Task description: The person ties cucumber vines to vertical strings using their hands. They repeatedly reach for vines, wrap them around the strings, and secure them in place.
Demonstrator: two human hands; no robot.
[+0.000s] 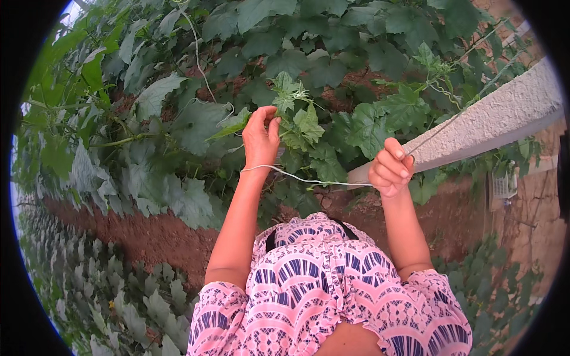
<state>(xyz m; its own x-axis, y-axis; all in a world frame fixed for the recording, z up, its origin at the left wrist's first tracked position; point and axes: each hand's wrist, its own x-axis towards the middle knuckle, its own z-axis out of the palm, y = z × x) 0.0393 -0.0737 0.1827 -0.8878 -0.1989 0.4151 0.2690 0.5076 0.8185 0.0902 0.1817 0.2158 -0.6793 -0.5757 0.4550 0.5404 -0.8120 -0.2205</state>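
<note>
My left hand [262,140] is pinched at the growing tip of a climbing vine shoot [294,95], among its pale young leaves. Just below the fingers hangs a lighter green leaf [308,127]. A thin white string [307,179] passes by my left wrist and runs across to my right hand [391,168]. The fingers of that hand are curled tight around the string. From there a taut length of string [434,133] rises to the upper right, in front of a concrete post. Exactly how the string lies around my wrist is partly hidden.
The rough concrete post [485,122] slants in from the right. Dense lobed vine leaves [285,31] fill the far side, where another string [198,53] hangs. Bare soil [173,240] runs behind me, with more plants [147,307] beyond. A white plastic crate [504,184] stands at right.
</note>
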